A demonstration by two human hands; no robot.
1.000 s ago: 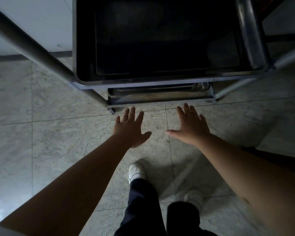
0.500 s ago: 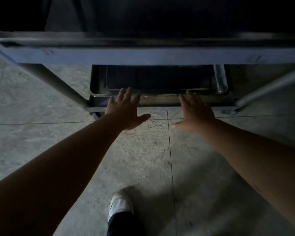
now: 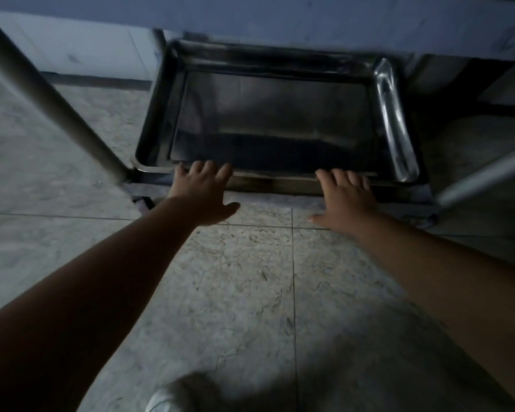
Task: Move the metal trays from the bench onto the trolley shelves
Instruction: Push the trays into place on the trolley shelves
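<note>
A shiny metal tray (image 3: 391, 120) lies flat on the trolley's bottom shelf (image 3: 274, 184), close to the floor. My left hand (image 3: 201, 193) rests with spread fingers on the tray's near rim, left of centre. My right hand (image 3: 347, 199) lies the same way on the near rim at the right. Both hands are flat with fingers apart, and neither wraps around the rim. The edge of the trolley's upper shelf (image 3: 280, 19) spans the top of the view and hides the tray's far side.
A slanted trolley post (image 3: 48, 99) stands at the left and another (image 3: 485, 176) at the right. A caster (image 3: 142, 203) sits under the near left corner. Pale stone floor tiles lie below. My white shoe (image 3: 173, 396) shows at the bottom.
My view has dropped lower, so the bottom shelf and its tray fill more of the frame. Both hands have moved forward from above the floor onto the tray's near rim.
</note>
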